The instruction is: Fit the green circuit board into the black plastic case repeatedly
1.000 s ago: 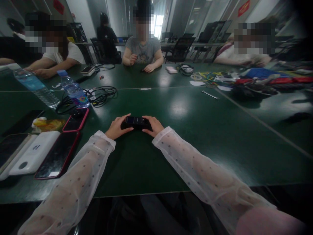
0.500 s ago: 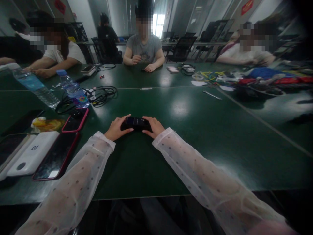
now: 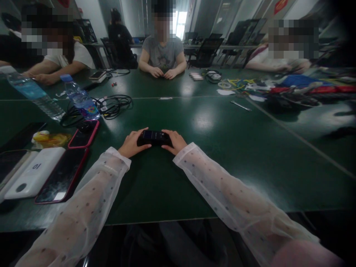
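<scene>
Left hand [image 3: 130, 144]: gripping the device's left end, thumb at the near side, fingers at the far side.
Right hand [image 3: 177, 142]: gripping the right end the same way.
Device [image 3: 153, 138]: black, screen up, between both hands; cannot tell whether it touches the table [image 3: 211, 174].
Sleeves [image 3: 219, 181]: sheer, white, dotted, behind both hands.
Red-edged phone [image 3: 62, 174]: left of the left hand, nearer the body.
Power bank [image 3: 37, 172]: white, just beyond that phone.
Pink phone [image 3: 72, 141]: left of the left hand, a black object on it.
Bottles [image 3: 83, 103]: two, tilted in view, ahead-left of the hands.
Wrench [image 3: 240, 106]: ahead-right.
Co-worker [image 3: 163, 52]: straight ahead, across the table.
</scene>
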A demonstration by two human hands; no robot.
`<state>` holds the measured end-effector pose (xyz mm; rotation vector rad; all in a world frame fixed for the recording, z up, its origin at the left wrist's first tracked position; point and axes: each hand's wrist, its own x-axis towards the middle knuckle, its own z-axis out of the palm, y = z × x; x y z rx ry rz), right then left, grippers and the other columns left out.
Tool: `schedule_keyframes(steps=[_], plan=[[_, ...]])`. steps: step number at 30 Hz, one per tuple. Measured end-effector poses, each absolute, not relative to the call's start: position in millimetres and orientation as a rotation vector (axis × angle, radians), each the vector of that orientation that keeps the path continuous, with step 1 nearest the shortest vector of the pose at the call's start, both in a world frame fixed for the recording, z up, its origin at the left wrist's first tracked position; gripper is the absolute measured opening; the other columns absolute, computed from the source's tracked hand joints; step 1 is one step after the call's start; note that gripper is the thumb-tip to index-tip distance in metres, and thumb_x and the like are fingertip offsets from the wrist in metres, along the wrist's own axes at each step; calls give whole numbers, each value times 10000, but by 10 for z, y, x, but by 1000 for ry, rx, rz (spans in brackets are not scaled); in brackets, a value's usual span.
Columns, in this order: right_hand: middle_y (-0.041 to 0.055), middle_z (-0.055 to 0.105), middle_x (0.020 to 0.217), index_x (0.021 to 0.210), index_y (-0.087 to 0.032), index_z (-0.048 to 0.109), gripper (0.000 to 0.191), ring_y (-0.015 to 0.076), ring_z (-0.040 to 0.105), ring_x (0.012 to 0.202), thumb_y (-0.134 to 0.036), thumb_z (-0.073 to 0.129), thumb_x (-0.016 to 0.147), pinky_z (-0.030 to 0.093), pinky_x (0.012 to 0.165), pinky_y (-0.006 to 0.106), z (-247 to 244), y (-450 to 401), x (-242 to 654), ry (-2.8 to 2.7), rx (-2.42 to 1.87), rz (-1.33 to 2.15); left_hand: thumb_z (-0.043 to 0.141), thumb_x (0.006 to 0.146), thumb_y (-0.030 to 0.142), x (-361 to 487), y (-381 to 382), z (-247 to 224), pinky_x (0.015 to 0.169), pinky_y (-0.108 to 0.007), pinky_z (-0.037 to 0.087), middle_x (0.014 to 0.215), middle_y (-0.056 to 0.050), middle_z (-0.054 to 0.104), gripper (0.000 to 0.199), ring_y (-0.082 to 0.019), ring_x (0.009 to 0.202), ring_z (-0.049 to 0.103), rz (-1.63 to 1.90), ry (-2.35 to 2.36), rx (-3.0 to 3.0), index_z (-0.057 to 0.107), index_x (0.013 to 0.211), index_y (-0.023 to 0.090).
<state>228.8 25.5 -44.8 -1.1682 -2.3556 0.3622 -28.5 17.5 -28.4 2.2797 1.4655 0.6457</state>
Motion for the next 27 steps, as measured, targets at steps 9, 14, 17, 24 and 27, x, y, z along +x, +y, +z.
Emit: schedule_keyframes(steps=[9,14,17,24,27], plan=[[107,573,1274,1332,-256,421,658,302,559,1146,-226,727,750,473,974,520,-529,320,2296,-2236,-1085,453,691,758,538,-290,160,-265,1008,-529,387,1362,-122,537,830,-343,1260,453,592,1484,2294,346,1454,246],[112,574,1237,1297,-239,433,596,286,577,1129,-274,697,765,476,967,505,-542,295,2279,-2116,-1022,534,703,736,548,-304,193,-312,997,-503,407,1323,-129,557,819,-339,1240,470,593,1508,2300,393,1419,218],[103,585,1210,1284,-241,423,578,284,596,1115,-361,678,780,500,935,479,-465,286,2272,-1975,-964,592,707,735,532,-317,214,-339,971,-496,426,1276,-130,585,762,-339,1198,497,580,1521,2310,445,1372,205],[138,545,1265,1330,-227,357,651,297,601,1097,-471,632,792,539,874,451,-361,532,2577,-1684,-1140,419,683,790,477,-308,177,-288,982,-513,405,1362,-109,541,742,-326,1246,469,592,1476,2306,384,1433,260],[140,548,1273,1328,-224,390,620,317,576,1124,-364,644,780,501,932,511,-455,652,2715,-1768,-1255,263,680,793,478,-304,169,-277,977,-511,405,1357,-106,543,732,-327,1242,473,588,1478,2300,389,1431,267]])
